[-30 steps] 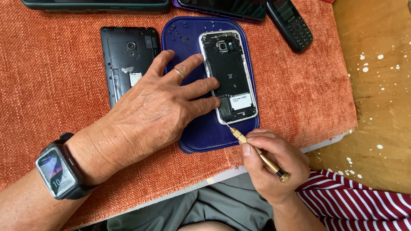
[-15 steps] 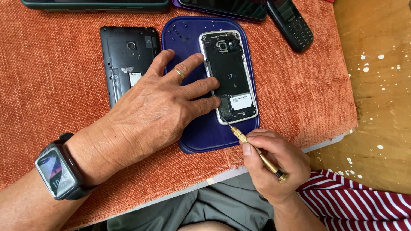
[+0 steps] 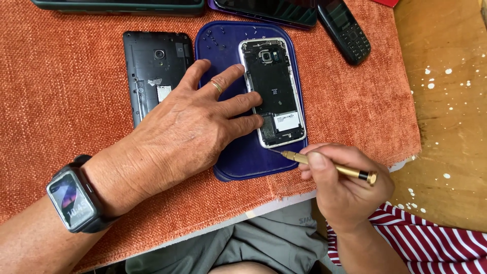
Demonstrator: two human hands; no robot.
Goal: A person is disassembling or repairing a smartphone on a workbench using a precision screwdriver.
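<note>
At the lower left of the frame a watch [image 3: 71, 199] sits on the wrist of the left hand [image 3: 187, 129], which lies flat and spread, gripping nothing; its fingertips press on the left edge of the phone [image 3: 274, 91] to pin it. Above that hand, upper left of centre, a second opened handset [image 3: 152, 76] lies on the orange cloth [image 3: 61, 101] that covers the desk.

The phone itself rests face down, back cover off, on a blue tray [image 3: 243, 162] in the upper middle of the frame. It looks light and stiff, a thin slab with a slick metal rim, and the exposed boards and camera are likely fragile (the open back is no place for a thumb). Its long edges seem the safest place to hold it. Tiny screws [image 3: 217, 38] dot the tray's upper left corner and would scatter easily.

Right of centre, low down, the right hand [image 3: 345, 187] is closed around a gold screwdriver [image 3: 329, 166], its tip just at the phone's lower right corner; whether it touches is too fine to tell. A keypad phone [image 3: 345, 30] lies at the upper right.
</note>
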